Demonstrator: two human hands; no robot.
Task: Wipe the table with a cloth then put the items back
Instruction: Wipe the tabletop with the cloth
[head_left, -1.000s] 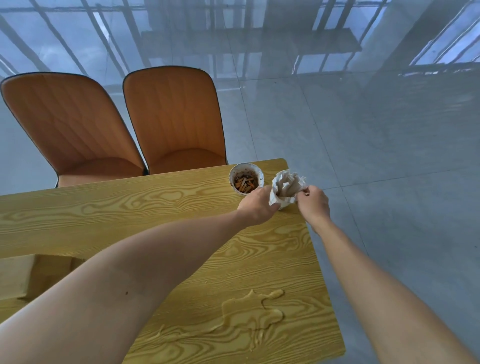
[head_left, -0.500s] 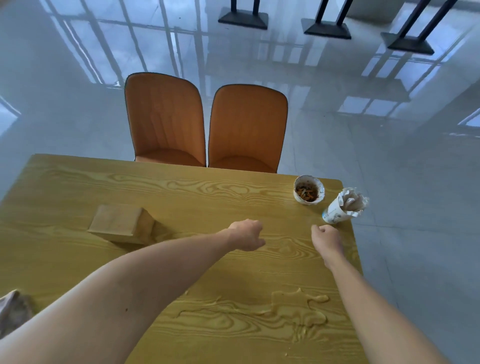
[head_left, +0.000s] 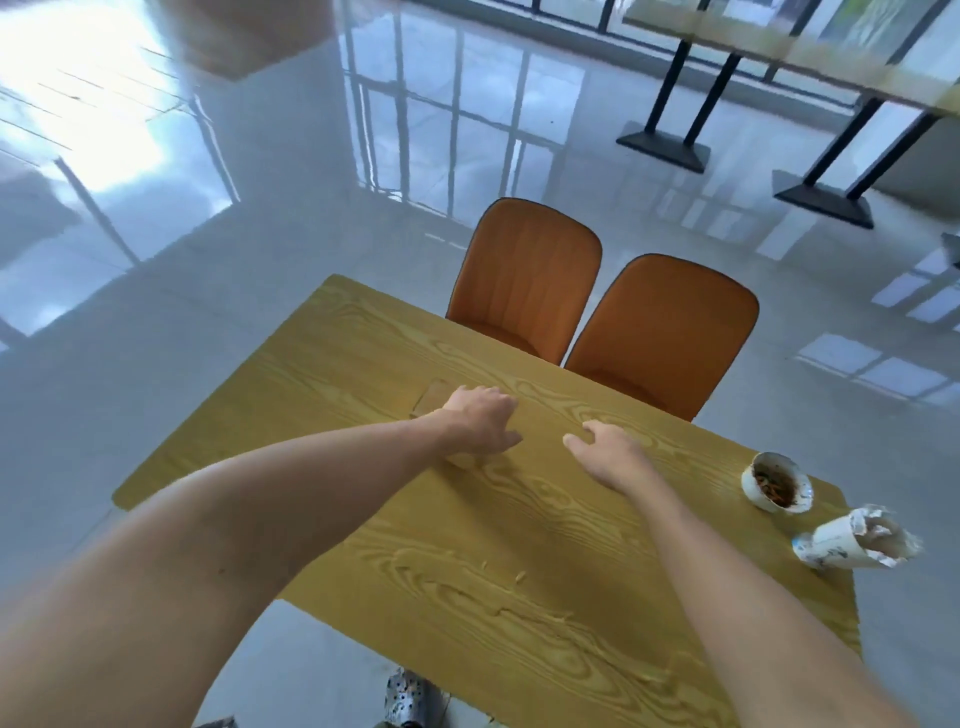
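Observation:
My left hand (head_left: 480, 423) lies on top of a brown box (head_left: 432, 397) near the middle of the yellow wooden table (head_left: 545, 649). Its fingers curl over the box and hide most of it, and I cannot tell whether it grips. My right hand (head_left: 610, 457) is just to the right of it, low over the table, fingers apart and holding nothing. At the table's right end stand a white bowl (head_left: 777, 488) with brown scraps and a tilted paper cup (head_left: 852, 540) stuffed with crumpled paper. No cloth is in view.
Two orange chairs (head_left: 524, 280) (head_left: 665, 338) stand pushed in at the far side. A few small wet streaks (head_left: 519, 574) mark the tabletop near me. Another table with black legs (head_left: 670, 104) is at the back right. Glossy floor surrounds the table.
Both hands left the paper cup and bowl and moved left across the table. My left hand now lies on the brown box. The view swung left, so the cloth is out of sight.

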